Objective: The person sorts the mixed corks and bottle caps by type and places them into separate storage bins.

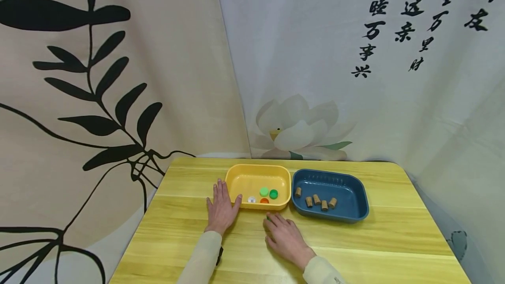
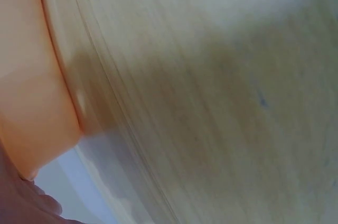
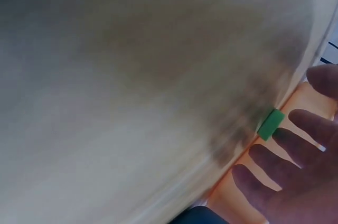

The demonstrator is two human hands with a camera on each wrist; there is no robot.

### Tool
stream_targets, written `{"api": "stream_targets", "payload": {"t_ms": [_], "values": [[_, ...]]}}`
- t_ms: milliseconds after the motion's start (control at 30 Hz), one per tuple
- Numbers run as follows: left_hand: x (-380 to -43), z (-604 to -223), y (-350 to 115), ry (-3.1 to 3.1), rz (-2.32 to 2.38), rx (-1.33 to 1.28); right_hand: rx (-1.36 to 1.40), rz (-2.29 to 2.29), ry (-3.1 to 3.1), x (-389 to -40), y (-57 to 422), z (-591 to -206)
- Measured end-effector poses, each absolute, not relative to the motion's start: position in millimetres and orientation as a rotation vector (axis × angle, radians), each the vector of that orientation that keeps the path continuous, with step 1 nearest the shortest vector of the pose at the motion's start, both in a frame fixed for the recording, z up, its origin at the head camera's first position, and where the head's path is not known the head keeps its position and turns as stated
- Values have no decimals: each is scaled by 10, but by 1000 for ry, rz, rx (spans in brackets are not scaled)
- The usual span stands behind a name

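Observation:
My left hand (image 1: pixel 222 209) lies with straight fingers against the left front corner of a yellow tray (image 1: pixel 258 169). In the left wrist view, part of that hand (image 2: pixel 26 200) shows beside the tray's wall (image 2: pixel 37 71). My right hand (image 1: pixel 287 236) is low over the table in front of the trays, fingers loosely bent. By its fingertips is a small green bottle cap (image 3: pixel 271 124), mostly hidden in the head view; the thumb (image 3: pixel 323 80) is apart from it. Inside the yellow tray are a light green cap (image 1: pixel 264 192), a darker green cap (image 1: pixel 273 194), a white cap (image 1: pixel 251 199) and an orange cap (image 1: pixel 264 200).
To the right of the yellow tray, almost touching it, stands a dark blue tray (image 1: pixel 347 187) with several corks (image 1: pixel 317 199) in it. Both stand near the back of a wooden table (image 1: pixel 398 231). Printed cloth (image 1: pixel 189 56) hangs behind.

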State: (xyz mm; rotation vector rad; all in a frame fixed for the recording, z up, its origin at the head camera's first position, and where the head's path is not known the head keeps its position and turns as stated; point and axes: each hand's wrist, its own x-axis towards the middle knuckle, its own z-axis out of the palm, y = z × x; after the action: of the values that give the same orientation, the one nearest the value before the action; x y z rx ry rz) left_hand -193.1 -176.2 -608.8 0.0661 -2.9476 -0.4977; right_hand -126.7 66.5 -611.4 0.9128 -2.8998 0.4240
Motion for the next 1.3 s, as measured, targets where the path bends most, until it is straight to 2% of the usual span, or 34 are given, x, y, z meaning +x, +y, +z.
{"api": "stream_targets", "payload": {"t_ms": [467,867,1300], "values": [[-1937,-6051,-1775,-2959,-503,60,1006,404,-2757,-1085,791,-6041],[-1936,-6082,-1782,-2961,-503,61,821,418,-2975,-1098,858,-6042],[-1943,-6086,-1774,-2959,-506,55,823,308,-2952,-1073,903,-6098]]}}
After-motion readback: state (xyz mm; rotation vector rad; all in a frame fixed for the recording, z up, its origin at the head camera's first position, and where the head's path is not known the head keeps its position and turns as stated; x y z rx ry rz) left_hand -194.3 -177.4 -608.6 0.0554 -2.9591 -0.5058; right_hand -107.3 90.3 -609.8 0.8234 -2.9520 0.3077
